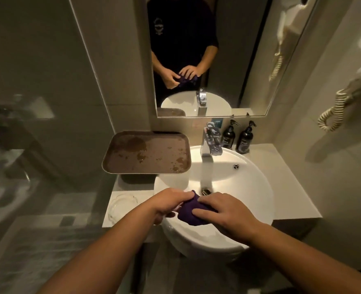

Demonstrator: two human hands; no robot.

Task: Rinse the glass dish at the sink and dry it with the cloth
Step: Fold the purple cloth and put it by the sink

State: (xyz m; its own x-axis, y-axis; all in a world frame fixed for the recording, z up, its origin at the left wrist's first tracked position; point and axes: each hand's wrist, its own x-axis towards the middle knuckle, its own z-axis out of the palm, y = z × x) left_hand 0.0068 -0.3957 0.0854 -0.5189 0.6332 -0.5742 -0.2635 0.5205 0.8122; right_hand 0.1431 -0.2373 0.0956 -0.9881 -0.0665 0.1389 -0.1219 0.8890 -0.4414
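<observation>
Both hands, left hand [171,201] and right hand [224,211], are bunched around the purple cloth [189,213] over the sink [258,187] (tap running). The glass dish [122,206] sits on the surface just left of the left hand, untouched.

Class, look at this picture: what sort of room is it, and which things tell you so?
Probably a hotel bathroom: a round white basin under a wall mirror, two dark pump bottles, and a wall-mounted hairdryer with coiled cord.
</observation>
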